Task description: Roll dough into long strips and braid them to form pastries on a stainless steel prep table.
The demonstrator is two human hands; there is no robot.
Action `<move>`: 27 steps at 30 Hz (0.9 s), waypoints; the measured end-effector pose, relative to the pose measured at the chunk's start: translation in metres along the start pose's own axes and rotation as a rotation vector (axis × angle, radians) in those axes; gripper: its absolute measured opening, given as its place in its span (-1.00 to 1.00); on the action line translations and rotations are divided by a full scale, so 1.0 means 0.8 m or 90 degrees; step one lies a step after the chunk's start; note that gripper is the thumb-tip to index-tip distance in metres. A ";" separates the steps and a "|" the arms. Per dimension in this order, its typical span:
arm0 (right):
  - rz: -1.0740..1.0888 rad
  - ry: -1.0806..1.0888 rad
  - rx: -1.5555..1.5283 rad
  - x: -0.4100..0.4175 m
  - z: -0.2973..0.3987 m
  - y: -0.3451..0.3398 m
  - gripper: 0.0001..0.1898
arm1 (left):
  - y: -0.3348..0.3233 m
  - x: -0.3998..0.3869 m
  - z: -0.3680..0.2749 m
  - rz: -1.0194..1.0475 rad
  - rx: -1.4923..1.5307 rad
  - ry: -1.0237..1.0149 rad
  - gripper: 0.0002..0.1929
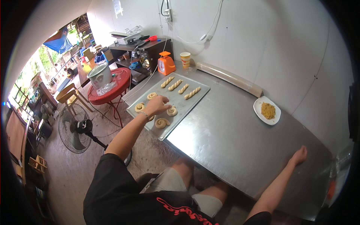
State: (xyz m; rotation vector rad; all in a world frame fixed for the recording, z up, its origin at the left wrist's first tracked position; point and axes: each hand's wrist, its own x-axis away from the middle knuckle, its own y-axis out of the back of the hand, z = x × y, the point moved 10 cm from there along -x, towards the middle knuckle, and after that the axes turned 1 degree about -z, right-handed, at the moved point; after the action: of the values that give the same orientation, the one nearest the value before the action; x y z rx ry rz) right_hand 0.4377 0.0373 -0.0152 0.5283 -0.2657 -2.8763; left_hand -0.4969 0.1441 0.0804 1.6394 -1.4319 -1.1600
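Shaped raw dough pieces lie on a metal baking tray [184, 108] at the left of the steel table [225, 126]. Several twisted dough pieces [192, 93] line its far end; coiled dough spirals [162, 123] lie nearer. Over the spirals is my left hand [159, 105], palm down, fingers apart, with nothing visible in it; it hides part of the tray. My right hand [300, 155] rests curled at the table's right side, and its palm is hidden. Beyond it, a white plate [257, 108] bears a yellow shredded filling [268, 110].
A roll of plastic film [229, 78] lies along the wall. An orange kitchen scale [166, 64] and a paper cup [185, 60] stand behind the tray. Left are a red round table [123, 80] with a metal pot [99, 75], and a standing fan [75, 128].
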 end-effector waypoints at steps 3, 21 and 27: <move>0.003 0.055 -0.052 0.030 0.048 -0.005 -0.65 | -0.024 0.008 0.019 0.069 -0.052 0.024 -0.43; 0.679 0.208 -0.289 0.539 0.317 0.022 -0.59 | -0.053 0.124 -0.273 0.182 0.430 -0.286 -0.69; 0.798 0.126 -0.301 0.574 0.316 0.031 -0.52 | -0.071 0.187 -0.368 0.249 0.479 -0.352 -0.76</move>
State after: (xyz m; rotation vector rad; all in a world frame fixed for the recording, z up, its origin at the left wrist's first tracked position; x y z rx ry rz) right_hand -0.0712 -0.0579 0.0705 0.3446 0.1093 -1.5709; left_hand -0.2033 -0.0134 0.1140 1.4052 -2.6481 -0.9249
